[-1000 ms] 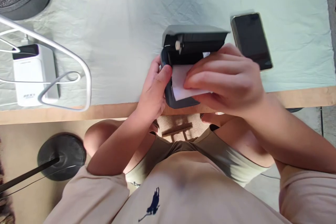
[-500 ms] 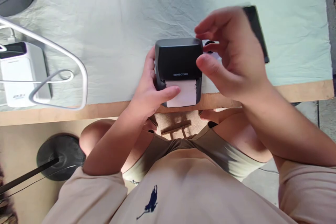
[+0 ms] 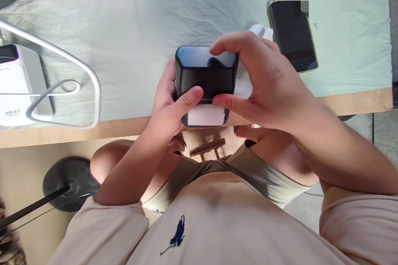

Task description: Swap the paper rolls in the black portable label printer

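I see both hands around a small black printer (image 3: 205, 75) that sits at the near edge of the bench (image 3: 357, 101), over the pale cloth (image 3: 139, 20). My left hand (image 3: 171, 105) comes up from below with the forearm raised from the lap; its palm lies against the left side of the printer and the thumb bends across the front face, touching it just above the white paper (image 3: 205, 115) that shows out of the slot. My right hand (image 3: 264, 80) arrives from the right with the wrist bent inward. Its index finger curves over the top right corner of the lid, and the thumb presses on the lower front edge, near the left thumb. So both hands are grasping the printer, the lid lies closed between them.

Beyond the right hand a dark phone (image 3: 292, 35) lies flat on the cloth, and a small white object (image 3: 259, 31) is just beside it, partly hidden by my fingers. Far on the left there is a white power bank (image 3: 18, 83) with a white wire frame (image 3: 68, 87) over it.
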A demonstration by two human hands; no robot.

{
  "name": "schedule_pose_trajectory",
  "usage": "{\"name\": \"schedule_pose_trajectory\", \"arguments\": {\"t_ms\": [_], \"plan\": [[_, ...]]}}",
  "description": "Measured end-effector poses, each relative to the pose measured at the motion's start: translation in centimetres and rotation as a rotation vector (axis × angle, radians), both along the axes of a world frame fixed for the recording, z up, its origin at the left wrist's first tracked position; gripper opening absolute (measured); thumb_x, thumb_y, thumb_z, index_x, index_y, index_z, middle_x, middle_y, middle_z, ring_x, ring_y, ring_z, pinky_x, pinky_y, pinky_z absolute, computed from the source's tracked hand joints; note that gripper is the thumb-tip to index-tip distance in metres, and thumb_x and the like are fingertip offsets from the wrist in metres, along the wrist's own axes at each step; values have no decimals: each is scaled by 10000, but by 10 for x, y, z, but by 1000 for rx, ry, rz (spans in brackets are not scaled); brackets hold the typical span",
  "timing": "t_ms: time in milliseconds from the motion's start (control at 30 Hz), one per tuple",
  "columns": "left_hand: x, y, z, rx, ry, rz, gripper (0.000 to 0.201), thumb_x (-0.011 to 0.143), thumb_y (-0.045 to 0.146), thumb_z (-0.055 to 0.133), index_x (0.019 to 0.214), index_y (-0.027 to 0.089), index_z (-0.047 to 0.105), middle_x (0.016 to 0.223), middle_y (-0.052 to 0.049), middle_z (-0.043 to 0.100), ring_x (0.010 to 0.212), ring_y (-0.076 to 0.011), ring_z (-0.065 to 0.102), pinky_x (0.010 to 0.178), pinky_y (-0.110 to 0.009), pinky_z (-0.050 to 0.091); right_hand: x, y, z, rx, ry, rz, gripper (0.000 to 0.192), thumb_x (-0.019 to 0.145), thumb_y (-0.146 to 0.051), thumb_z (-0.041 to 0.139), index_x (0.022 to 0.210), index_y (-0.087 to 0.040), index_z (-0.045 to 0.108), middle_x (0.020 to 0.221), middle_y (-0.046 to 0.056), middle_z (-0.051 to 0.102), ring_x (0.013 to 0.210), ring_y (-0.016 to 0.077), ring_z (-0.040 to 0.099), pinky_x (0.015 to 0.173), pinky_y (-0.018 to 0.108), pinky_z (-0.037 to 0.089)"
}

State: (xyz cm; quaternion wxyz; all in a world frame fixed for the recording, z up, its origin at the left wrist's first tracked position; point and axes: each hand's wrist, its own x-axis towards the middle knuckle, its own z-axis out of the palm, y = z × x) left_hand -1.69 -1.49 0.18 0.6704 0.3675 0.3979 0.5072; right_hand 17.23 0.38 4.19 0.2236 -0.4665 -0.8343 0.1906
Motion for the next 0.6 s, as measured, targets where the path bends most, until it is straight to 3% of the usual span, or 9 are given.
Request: {"name": "schedule_pose_trajectory", "arguments": {"t_ms": [133,233,333,467,533,600], "plan": [[7,3,0,-40,-152,-13,292,960,452,595,1120,241,717,1184,-86,694,1297,-324,599,1049,-430,524,2,1,-5,124,38,37,531,911,-477,565,1351,-180,570,1405,100,611,1324,215,600,1107,425,507],[12,7,-2,-75,-178,25,364,1002,522,506,980,245,742,1230,-64,715,1466,-316,464,1177,-428,463,2,4,-6,110,70,13,497,943,-464,516,1362,-201,561,1447,89,596,1361,186,584,1146,367,504],[11,9,-5,-60,-90,116,305,1007,484,528,955,263,732,1109,-42,756,1511,-308,409,1237,-443,415,1,7,-8,33,101,-8,444,943,-440,533,1357,-281,546,1455,36,606,1386,149,578,1187,305,488],[6,10,-8,-60,-71,114,154,973,394,596,928,301,709,1049,-2,775,1549,-318,331,1275,-487,357,1,10,-11,15,97,1,580,909,-473,596,1422,-213,513,1513,51,562,1464,152,519,1255,318,458],[5,11,-7,-91,-84,110,65,924,340,658,932,301,709,1041,-3,771,1526,-333,367,1278,-498,350,1,11,-8,12,85,11,664,870,-537,652,1438,-223,507,1537,45,539,1502,172,481,1284,336,437],[6,12,-6,-149,-83,129,104,897,363,688,931,268,712,1014,-35,750,1446,-350,476,1247,-518,391,1,11,-3,40,89,5,703,837,-609,676,1412,-229,540,1512,61,552,1466,193,508,1196,331,508]]}}
